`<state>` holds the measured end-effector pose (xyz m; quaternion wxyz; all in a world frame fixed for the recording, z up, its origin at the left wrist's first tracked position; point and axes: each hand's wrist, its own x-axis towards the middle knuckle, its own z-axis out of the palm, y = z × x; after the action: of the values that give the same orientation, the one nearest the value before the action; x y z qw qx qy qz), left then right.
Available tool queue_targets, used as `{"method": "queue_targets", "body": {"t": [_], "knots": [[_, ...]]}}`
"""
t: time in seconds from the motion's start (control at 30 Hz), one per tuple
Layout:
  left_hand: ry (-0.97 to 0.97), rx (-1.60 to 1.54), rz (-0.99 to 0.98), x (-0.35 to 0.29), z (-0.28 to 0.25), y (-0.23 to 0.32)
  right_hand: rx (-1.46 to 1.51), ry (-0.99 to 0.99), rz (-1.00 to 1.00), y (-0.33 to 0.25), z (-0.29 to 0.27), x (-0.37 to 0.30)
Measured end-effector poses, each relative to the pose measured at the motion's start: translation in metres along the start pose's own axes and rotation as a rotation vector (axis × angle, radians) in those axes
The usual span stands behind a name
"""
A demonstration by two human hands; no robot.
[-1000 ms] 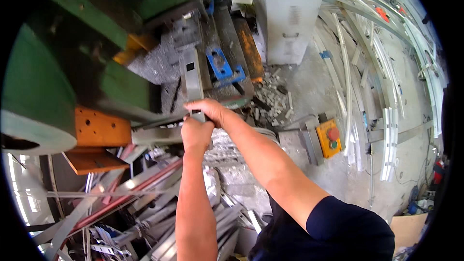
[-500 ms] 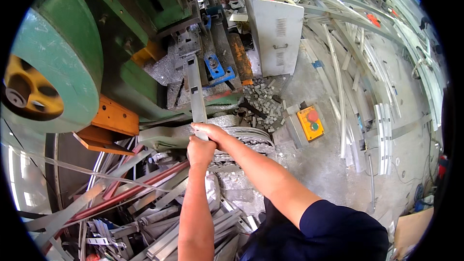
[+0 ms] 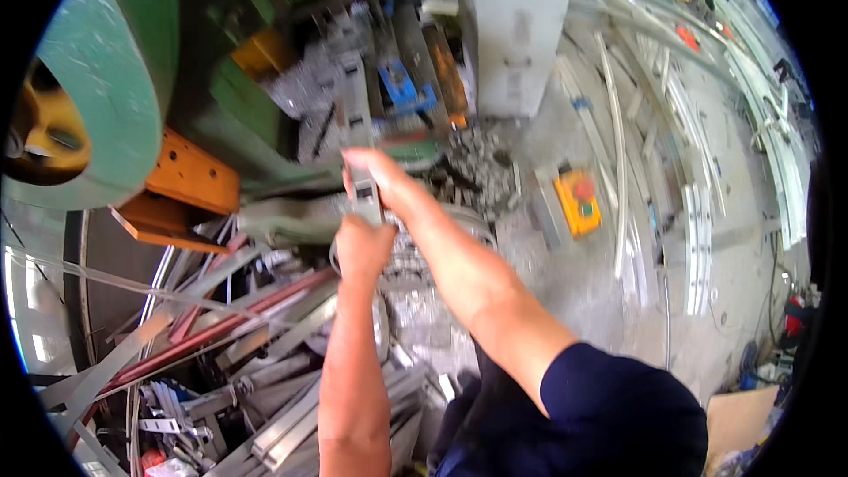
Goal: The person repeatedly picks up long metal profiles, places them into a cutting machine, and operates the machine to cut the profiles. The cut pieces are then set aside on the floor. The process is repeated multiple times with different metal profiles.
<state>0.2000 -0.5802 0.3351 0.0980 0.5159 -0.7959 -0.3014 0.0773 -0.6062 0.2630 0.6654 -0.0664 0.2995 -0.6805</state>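
Note:
A long, flat silver metal bar [image 3: 355,93] with rectangular cutouts runs from the press's work area toward me. My right hand [image 3: 382,178] is wrapped round the bar's side, farther forward. Close to its near end, my left hand [image 3: 360,249] grips it. Between the two hands a cutout in the bar shows. The bar's far end lies among the metal tooling [image 3: 352,31] of the green press [image 3: 106,79]. A blue clamp block [image 3: 399,82] sits just right of the bar. Motion blurs the picture.
Right of the press stand a grey metal cabinet [image 3: 512,44] and a yellow button box [image 3: 577,201]. Small metal offcuts [image 3: 486,168] litter the floor between them. Scrap strips [image 3: 291,415] pile up at lower left, below an orange bracket [image 3: 190,177]. Long profiles [image 3: 698,247] lie at right.
My right hand has slid forward along the bar, away from my left, so the hands are now apart with a cutout visible between them. The whole view has shifted slightly.

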Motion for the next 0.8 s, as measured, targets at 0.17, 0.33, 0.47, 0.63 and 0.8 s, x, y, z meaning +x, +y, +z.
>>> {"method": "queue_targets", "body": {"t": [0.17, 0.33, 0.47, 0.63, 0.8], "knots": [[0.069, -0.078, -0.007, 0.011, 0.018, -0.013, 0.107, 0.057, 0.064, -0.018, 0.016, 0.015], [-0.013, -0.098, -0.034, -0.003, 0.018, -0.018, 0.061, 0.073, 0.116, -0.010, 0.015, 0.000], [0.065, -0.134, 0.007, -0.014, 0.013, -0.011, 0.015, 0.032, 0.019, 0.011, 0.005, -0.007], [-0.047, -0.149, 0.015, -0.003, -0.002, 0.009, 0.024, 0.055, -0.044, -0.023, 0.017, 0.007], [-0.161, -0.199, 0.034, 0.004, -0.005, 0.005, 0.076, 0.078, 0.016, -0.020, 0.016, 0.006]]}}
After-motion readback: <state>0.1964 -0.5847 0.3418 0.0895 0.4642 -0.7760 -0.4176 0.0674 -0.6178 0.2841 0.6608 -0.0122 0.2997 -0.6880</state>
